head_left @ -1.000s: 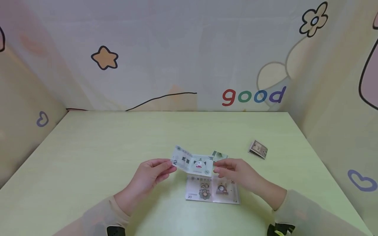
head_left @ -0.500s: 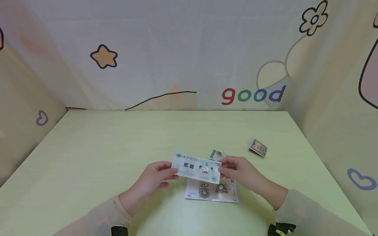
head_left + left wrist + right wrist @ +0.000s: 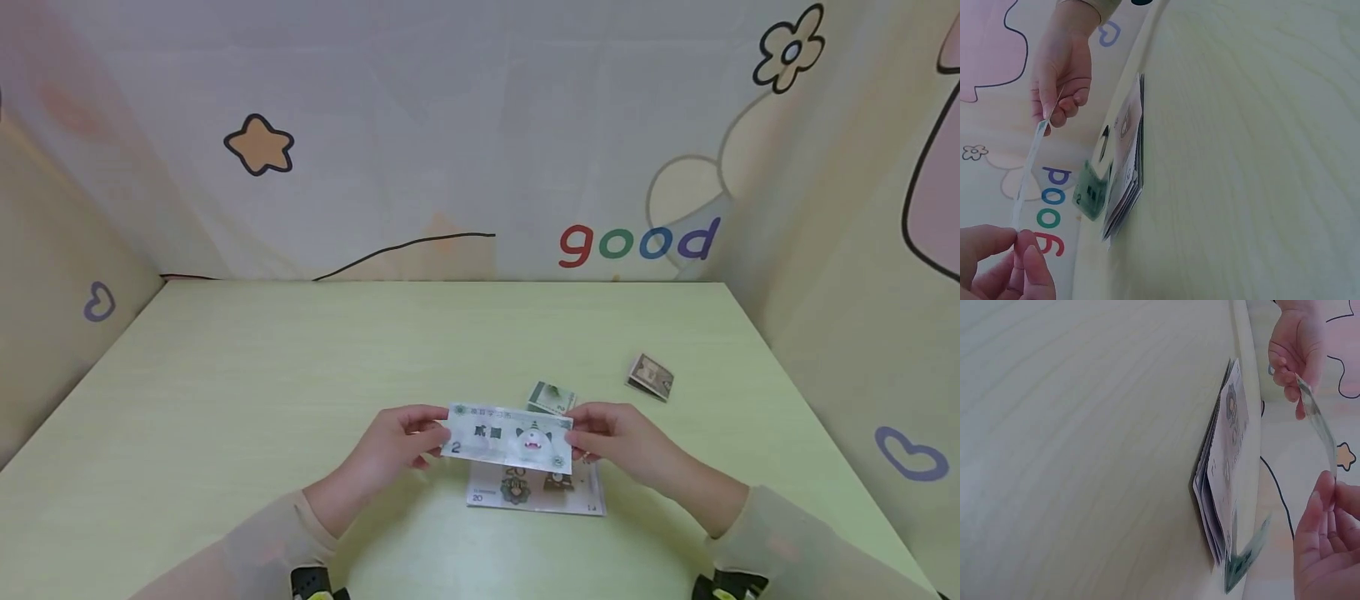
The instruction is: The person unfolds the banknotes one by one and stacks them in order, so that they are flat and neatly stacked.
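Observation:
A pale green banknote (image 3: 507, 439) marked 2, with a cartoon creature on it, is stretched out above the table in the head view. My left hand (image 3: 386, 446) pinches its left end between thumb and fingers. At the right end, my right hand (image 3: 630, 442) pinches it the same way. Below the note lies a stack of banknotes (image 3: 536, 497) with a 20 on top, partly covered by it. The right wrist view shows several layers in this stack (image 3: 1219, 469). A folded green banknote (image 3: 552, 397) sits just behind, partly hidden.
A small folded brown banknote (image 3: 651, 377) lies farther back on the right of the pale table (image 3: 300, 358). Printed cloth walls (image 3: 420, 133) enclose the table at the back and both sides.
The pale green banknote, creased upward a second ago, is now spread nearly flat. My right hand has shifted right with its end, and my left hand slightly right too.

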Motion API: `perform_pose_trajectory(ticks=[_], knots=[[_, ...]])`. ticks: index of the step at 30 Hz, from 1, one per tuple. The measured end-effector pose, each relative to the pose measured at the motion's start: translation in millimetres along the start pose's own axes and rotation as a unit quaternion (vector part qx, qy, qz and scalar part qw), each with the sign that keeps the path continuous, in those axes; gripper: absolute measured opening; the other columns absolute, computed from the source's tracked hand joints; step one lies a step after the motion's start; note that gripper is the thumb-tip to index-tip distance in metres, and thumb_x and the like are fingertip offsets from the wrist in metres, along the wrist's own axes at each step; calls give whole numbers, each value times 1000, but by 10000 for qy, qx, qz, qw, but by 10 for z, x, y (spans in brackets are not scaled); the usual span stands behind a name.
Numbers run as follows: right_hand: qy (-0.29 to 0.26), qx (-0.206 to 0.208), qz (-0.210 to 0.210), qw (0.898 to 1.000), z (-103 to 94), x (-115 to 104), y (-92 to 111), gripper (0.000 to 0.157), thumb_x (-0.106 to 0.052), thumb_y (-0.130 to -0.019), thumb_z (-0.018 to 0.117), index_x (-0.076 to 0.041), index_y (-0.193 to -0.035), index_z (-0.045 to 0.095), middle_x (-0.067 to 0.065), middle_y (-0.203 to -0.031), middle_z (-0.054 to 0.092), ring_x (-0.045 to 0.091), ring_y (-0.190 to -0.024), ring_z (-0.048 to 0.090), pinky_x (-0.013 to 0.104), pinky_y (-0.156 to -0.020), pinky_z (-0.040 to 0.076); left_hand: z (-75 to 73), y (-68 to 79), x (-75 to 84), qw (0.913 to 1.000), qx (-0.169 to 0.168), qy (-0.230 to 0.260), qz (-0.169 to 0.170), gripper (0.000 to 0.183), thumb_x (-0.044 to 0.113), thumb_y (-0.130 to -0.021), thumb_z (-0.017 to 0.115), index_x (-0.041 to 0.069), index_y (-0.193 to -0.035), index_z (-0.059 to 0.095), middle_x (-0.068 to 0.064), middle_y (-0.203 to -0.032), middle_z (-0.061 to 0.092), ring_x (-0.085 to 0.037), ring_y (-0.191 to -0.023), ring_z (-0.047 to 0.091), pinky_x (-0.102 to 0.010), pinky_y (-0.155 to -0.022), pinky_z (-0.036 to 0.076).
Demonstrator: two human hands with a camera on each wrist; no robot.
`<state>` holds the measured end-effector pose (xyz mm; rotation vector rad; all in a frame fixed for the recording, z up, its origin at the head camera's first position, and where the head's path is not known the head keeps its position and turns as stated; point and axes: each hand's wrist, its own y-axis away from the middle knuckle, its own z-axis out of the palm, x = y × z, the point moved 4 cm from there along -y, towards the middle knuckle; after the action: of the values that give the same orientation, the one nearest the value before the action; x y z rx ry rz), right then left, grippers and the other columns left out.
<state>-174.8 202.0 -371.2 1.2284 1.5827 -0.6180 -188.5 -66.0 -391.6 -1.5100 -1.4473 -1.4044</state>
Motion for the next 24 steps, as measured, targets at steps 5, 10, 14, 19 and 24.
perform_pose_trajectory(ticks=[5,10,14,19,24], knots=[[-25,-68,86,9999,-29,26,20,31,-8,-90,60,10,-115,57,10,-93,65,19,-79,61,32,-72,54,19,10,21,9991,-155,-262,311,27,8,-85,66,-1,-111,63,-6,-84,64,-21,-70,63,-30,-61,52],[194,-92,54,9998,-54,85,43,28,-7,-90,60,10,-112,57,7,-87,64,19,-78,60,32,-70,54,72,2,45,9966,-398,-398,606,27,4,-85,66,-5,-110,62,-7,-82,64,-18,-68,63,-31,-62,53],[374,-103,-53,9992,-74,130,59,28,-6,-89,61,11,-111,57,8,-87,65,19,-77,61,33,-68,53,133,-8,53,9944,-644,-510,660,25,2,-84,66,-5,-107,62,-5,-79,64,-16,-66,63,-30,-62,54],[523,-121,-23,9986,-85,166,67,29,-6,-89,61,11,-112,57,7,-85,65,19,-74,61,31,-65,53,186,3,51,9931,-834,-538,627,22,0,-83,66,-6,-104,62,-5,-76,63,-16,-64,62,-29,-62,54],[576,-144,187,9981,-81,208,70,29,-7,-88,62,9,-112,58,6,-85,65,18,-72,60,30,-65,52,219,22,56,9902,-963,-741,689,24,1,-83,66,-7,-106,62,-4,-75,64,-16,-64,62,-29,-60,53]])
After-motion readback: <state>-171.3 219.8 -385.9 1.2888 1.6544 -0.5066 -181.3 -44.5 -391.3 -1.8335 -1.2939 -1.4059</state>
